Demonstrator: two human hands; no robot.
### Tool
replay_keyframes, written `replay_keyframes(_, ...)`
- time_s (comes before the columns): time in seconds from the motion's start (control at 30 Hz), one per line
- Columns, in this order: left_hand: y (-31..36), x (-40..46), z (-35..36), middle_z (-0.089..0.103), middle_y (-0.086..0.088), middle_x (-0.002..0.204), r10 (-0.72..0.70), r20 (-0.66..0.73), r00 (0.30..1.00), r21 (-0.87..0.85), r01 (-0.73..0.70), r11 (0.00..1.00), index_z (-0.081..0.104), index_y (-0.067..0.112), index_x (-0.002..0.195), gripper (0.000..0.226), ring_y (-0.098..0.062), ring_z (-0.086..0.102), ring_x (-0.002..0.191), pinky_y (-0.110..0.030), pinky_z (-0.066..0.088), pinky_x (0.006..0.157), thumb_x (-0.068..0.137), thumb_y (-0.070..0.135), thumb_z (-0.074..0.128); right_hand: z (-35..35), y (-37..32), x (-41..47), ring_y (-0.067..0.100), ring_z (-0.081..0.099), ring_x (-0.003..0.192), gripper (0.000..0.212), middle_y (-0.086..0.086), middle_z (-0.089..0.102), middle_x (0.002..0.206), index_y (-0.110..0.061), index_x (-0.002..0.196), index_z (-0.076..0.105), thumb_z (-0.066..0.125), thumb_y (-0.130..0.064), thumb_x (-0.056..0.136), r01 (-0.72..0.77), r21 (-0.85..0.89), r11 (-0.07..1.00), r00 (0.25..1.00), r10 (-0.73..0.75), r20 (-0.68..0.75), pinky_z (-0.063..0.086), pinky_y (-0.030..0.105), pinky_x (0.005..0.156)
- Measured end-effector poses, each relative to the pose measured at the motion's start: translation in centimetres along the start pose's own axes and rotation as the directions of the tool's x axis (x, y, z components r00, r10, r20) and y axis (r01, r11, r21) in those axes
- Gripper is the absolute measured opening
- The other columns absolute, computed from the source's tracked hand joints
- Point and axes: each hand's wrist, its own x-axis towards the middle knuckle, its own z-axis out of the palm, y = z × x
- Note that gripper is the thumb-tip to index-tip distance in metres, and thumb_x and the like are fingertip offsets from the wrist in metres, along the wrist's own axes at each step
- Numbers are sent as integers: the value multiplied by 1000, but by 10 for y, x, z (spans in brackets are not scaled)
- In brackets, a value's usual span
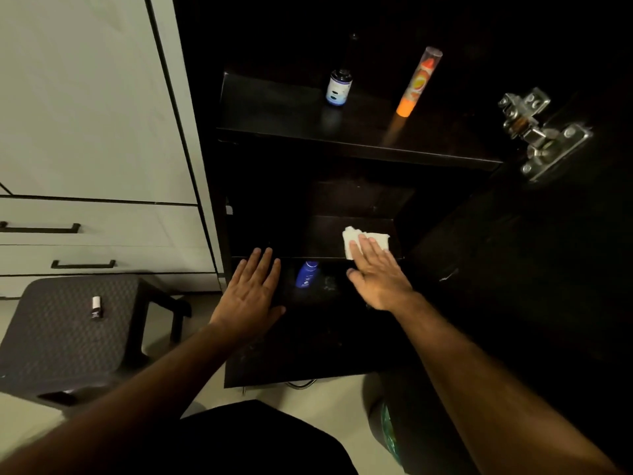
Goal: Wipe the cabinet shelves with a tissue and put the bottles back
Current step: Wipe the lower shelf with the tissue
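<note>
White tissue (364, 242) is lying on the dark cabinet's middle shelf (329, 234); we are pressing it with our right hand (378, 274), fingers straight. Our left hand (251, 291), fingers spread flat, is hovering left of the tissue; a blue bottle (307, 274) is standing below it.

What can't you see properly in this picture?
- Blue bottle: head view, top hidden behind the shelf edge, label too dark to read.
- Small bottle on the stool: too small to identify.
- Tissue: partly covered by the right hand.
</note>
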Motion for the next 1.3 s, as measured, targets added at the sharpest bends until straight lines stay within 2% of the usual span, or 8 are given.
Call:
replay_keyframes(0.23, -8, -3, -2, -23, -8, 153, 37, 24, 999, 11, -37, 999, -11, 17, 145, 89, -26, -22, 143, -38, -14, 115, 92, 52, 51, -10, -52, 44, 25, -20, 148, 72, 10, -20, 161, -16, 155, -7, 26, -45, 99, -197, 124, 972, 980, 200, -7, -8, 43, 121)
replay_keyframes(0.33, -12, -4, -5, -30, -8, 151, 52, 61, 997, 5, -53, 999, -19, 19, 142, 87, -25, -30, 140, -37, -19, 112, 94, 53, 44, -12, -87, 48, 24, -20, 148, 71, 8, -22, 161, -17, 155, -8, 25, -45, 99, -138, 116, 984, 990, 137, 16, -10, 42, 120)
replay_keyframes(0.47, -21, -9, -10, -16, -10, 160, 120, 59, 991, -55, -117, 992, -13, 16, 145, 87, -22, -26, 142, -35, -17, 113, 93, 49, 48, -8, -98, 40, 14, -19, 148, 65, -1, -20, 161, -25, 155, -4, 25, -40, 99, -27, 94, 995, 999, 24, 28, -11, 42, 120)
replay_keyframes(0.7, -40, -20, -28, -31, -3, 148, 227, 151, 962, -1, -230, 973, -11, 18, 152, 87, -22, -25, 144, -36, -18, 113, 95, 48, 47, -17, -51, 40, 19, -2, 150, 57, 4, 2, 164, -23, 152, 20, 30, -42, 99, -328, 143, 934, 942, 335, -31, 3, 47, 121)
replay_keyframes(0.83, -52, -23, -34, -24, -6, 157, 226, 141, 964, -11, -226, 974, -10, 18, 153, 87, -19, -30, 140, -34, -22, 109, 95, 47, 48, -21, -98, 60, 28, -12, 150, 70, 14, -11, 162, -13, 156, 1, 27, -47, 100, -387, 162, 908, 920, 391, 8, -6, 44, 120)
replay_keyframes(1.07, -66, -40, -31, -17, -9, 160, 214, 121, 969, -42, -210, 977, -8, 15, 153, 88, -22, -23, 145, -35, -16, 116, 94, 47, 50, -19, -177, 68, 33, -14, 149, 72, 21, -12, 160, -14, 156, 2, 23, -50, 98, -318, 139, 938, 948, 318, 25, -11, 45, 118)
replay_keyframes(1.2, -57, -42, -29, -20, -8, 159, 191, 136, 972, -32, -188, 982, -11, 17, 152, 85, -22, -23, 146, -33, -18, 114, 96, 48, 45, -7, -133, 56, 21, -10, 150, 66, 2, -10, 164, -27, 155, 13, 21, -50, 94, -166, 85, 982, 986, 168, -10, -2, 47, 119)
replay_keyframes(1.3, -47, -39, -30, -19, -9, 160, 161, 113, 980, -17, -160, 987, -11, 17, 152, 84, -22, -22, 146, -34, -17, 114, 96, 50, 43, -12, -81, 49, 20, -10, 150, 65, 1, -11, 164, -27, 155, 10, 17, -51, 96, -319, 95, 943, 947, 321, -1, -3, 47, 118)
